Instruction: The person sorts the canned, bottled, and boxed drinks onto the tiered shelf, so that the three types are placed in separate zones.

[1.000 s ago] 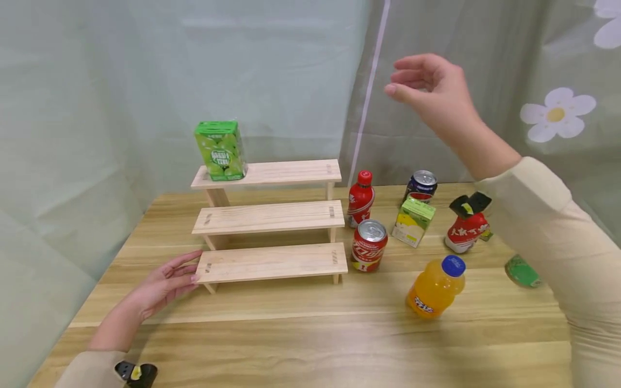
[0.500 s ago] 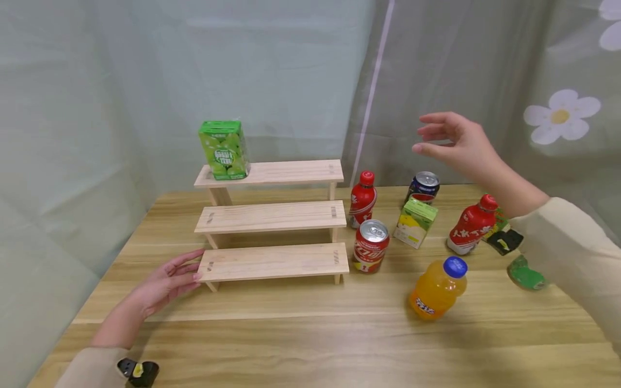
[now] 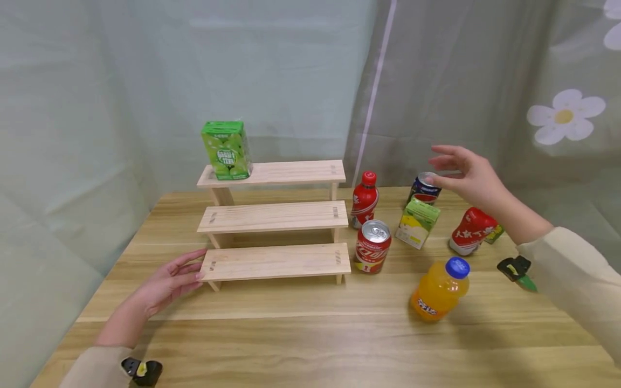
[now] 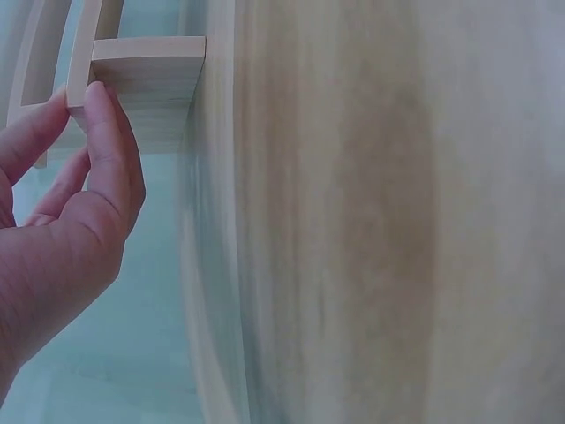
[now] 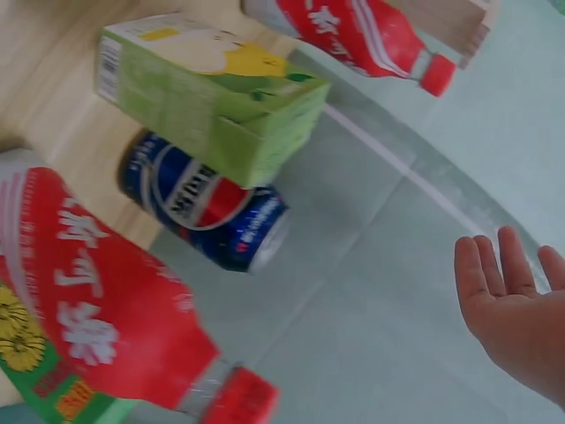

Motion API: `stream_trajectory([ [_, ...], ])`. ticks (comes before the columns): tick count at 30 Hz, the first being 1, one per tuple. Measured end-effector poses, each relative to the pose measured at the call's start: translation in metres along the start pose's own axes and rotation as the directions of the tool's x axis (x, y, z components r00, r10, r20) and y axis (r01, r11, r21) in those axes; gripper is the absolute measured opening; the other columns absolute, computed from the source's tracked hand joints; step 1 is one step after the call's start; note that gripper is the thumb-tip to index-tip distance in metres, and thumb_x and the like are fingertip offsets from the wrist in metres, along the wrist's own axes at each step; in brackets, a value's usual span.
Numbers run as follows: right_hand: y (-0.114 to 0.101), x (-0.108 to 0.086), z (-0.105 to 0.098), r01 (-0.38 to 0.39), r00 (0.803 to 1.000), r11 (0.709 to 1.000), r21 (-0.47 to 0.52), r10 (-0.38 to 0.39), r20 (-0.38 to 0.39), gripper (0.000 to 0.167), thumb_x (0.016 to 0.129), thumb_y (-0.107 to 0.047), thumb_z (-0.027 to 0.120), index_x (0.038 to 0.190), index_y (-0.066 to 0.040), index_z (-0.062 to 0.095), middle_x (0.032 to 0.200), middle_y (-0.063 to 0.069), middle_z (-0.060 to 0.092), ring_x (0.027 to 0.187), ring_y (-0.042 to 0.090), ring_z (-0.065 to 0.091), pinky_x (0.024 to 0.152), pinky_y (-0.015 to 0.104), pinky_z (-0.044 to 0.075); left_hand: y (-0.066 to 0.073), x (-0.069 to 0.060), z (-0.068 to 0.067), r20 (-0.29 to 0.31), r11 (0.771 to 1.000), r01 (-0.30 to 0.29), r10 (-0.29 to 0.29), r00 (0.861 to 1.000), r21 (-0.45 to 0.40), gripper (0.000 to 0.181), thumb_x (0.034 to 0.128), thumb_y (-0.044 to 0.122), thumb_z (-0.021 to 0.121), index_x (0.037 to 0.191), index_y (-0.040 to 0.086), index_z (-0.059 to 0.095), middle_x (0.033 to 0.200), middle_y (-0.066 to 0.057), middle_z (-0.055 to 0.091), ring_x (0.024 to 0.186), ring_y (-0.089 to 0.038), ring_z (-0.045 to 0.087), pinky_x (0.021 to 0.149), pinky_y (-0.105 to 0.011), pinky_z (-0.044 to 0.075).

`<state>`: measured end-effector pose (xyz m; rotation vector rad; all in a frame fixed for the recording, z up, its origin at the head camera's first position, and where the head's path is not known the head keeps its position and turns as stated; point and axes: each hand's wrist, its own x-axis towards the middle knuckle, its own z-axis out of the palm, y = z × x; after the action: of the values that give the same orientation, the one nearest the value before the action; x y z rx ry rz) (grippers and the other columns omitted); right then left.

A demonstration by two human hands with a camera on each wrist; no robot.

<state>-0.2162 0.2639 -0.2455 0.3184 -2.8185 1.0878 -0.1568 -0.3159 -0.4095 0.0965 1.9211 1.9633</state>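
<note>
Head view: a three-tier wooden rack (image 3: 276, 262) stands on the counter (image 3: 291, 345), a green drink box (image 3: 227, 153) upright at the left end of its top tier. The left hand (image 3: 170, 283) grips the left end of the lowest tier with its fingers, unchanged over the last second. The right hand (image 3: 471, 177), by contrast, now hangs lower than a second earlier, near the dark-blue can (image 3: 422, 192); its fingers are released, loosely curved and holding nothing, and the right wrist view shows them apart from the can. In front of this can stands a yellow-and-green carton (image 3: 416, 225). A red can (image 3: 372, 249) stands just beside the rack's right end, and an orange bottle (image 3: 436, 293) stands nearer the viewer. The descent suggests that the work centres on the right-hand group, with the rack probably being steadied.
</note>
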Motion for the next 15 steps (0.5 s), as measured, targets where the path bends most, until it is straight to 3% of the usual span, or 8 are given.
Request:
stream_trajectory([
  [3, 0.010, -0.004, 0.003, -0.009, 1.000, 1.000, 0.011, 0.009, 0.000, 0.069, 0.090, -0.033, 0.065, 0.148, -0.016, 0.032, 0.140, 0.017, 0.047, 0.126, 0.033, 0.046, 0.088, 0.011, 0.048, -0.001, 0.000, 0.000, 0.008, 1.000, -0.007, 0.007, 1.000, -0.009, 0.051, 0.0936, 0.003, 0.057, 0.139, 0.025, 0.046, 0.112, 0.013, 0.056, 0.101, -0.004, 0.061, 0.087, -0.022, 0.056],
  [4, 0.013, -0.005, 0.004, -0.011, 1.000, 1.000, 0.019, 0.011, 0.002, 0.069, 0.090, -0.031, 0.065, 0.148, -0.015, 0.032, 0.141, 0.018, 0.046, 0.126, 0.034, 0.045, 0.090, 0.013, 0.048, -0.001, 0.000, 0.000, 0.010, 1.000, -0.009, 0.009, 1.000, -0.011, 0.051, 0.0936, 0.003, 0.057, 0.138, 0.026, 0.047, 0.112, 0.013, 0.057, 0.101, -0.004, 0.061, 0.087, -0.021, 0.056],
  [7, 0.022, -0.008, 0.009, -0.015, 1.000, 0.999, 0.030, 0.014, 0.011, 0.070, 0.091, -0.028, 0.065, 0.149, -0.013, 0.029, 0.141, 0.020, 0.045, 0.126, 0.037, 0.045, 0.100, 0.037, 0.050, -0.002, 0.000, 0.000, 0.008, 1.000, -0.011, 0.012, 1.000, -0.009, 0.051, 0.0937, 0.003, 0.057, 0.138, 0.026, 0.047, 0.111, 0.014, 0.057, 0.101, -0.004, 0.061, 0.087, -0.021, 0.056],
  [8, 0.025, -0.009, 0.011, -0.015, 1.000, 0.999, 0.037, 0.015, 0.014, 0.070, 0.091, -0.027, 0.065, 0.149, -0.013, 0.029, 0.141, 0.021, 0.045, 0.126, 0.038, 0.045, 0.097, 0.029, 0.052, -0.001, -0.001, 0.000, 0.005, 1.000, -0.010, 0.010, 1.000, -0.008, 0.051, 0.0937, 0.003, 0.057, 0.139, 0.026, 0.046, 0.111, 0.014, 0.057, 0.101, -0.003, 0.061, 0.086, -0.020, 0.055],
  [10, 0.030, -0.011, 0.014, -0.013, 1.000, 0.999, 0.052, 0.012, 0.021, 0.072, 0.091, -0.025, 0.065, 0.150, -0.011, 0.027, 0.141, 0.023, 0.043, 0.126, 0.041, 0.044, 0.096, 0.030, 0.052, -0.001, -0.001, 0.000, 0.000, 1.000, -0.008, 0.008, 1.000, -0.004, 0.053, 0.0938, 0.004, 0.057, 0.140, 0.025, 0.045, 0.111, 0.014, 0.056, 0.101, -0.003, 0.061, 0.086, -0.020, 0.055],
  [12, 0.036, -0.013, 0.018, -0.010, 1.000, 0.998, 0.054, 0.008, 0.025, 0.072, 0.090, -0.025, 0.066, 0.149, -0.010, 0.027, 0.141, 0.024, 0.043, 0.126, 0.042, 0.044, 0.091, 0.021, 0.053, -0.001, 0.000, 0.000, -0.004, 1.000, -0.004, 0.004, 1.000, -0.002, 0.054, 0.0938, 0.004, 0.057, 0.142, 0.023, 0.043, 0.111, 0.014, 0.056, 0.101, -0.003, 0.061, 0.087, -0.020, 0.055],
  [14, 0.042, -0.015, 0.022, -0.006, 1.000, 0.998, 0.062, 0.005, 0.025, 0.071, 0.091, -0.023, 0.066, 0.149, -0.009, 0.028, 0.141, 0.025, 0.043, 0.126, 0.043, 0.044, 0.092, 0.025, 0.054, -0.001, 0.000, 0.000, -0.007, 1.000, -0.001, 0.001, 1.000, 0.001, 0.054, 0.0938, 0.005, 0.057, 0.143, 0.022, 0.042, 0.111, 0.014, 0.056, 0.101, -0.003, 0.061, 0.087, -0.020, 0.055],
  [15, 0.045, -0.015, 0.025, -0.007, 1.000, 0.998, 0.063, 0.005, 0.026, 0.071, 0.091, -0.023, 0.066, 0.149, -0.007, 0.028, 0.141, 0.026, 0.042, 0.126, 0.044, 0.043, 0.095, 0.033, 0.053, -0.001, 0.000, 0.000, -0.008, 1.000, 0.000, 0.000, 1.000, 0.001, 0.054, 0.0939, 0.005, 0.057, 0.143, 0.022, 0.042, 0.111, 0.014, 0.056, 0.101, -0.003, 0.061, 0.087, -0.020, 0.055],
])
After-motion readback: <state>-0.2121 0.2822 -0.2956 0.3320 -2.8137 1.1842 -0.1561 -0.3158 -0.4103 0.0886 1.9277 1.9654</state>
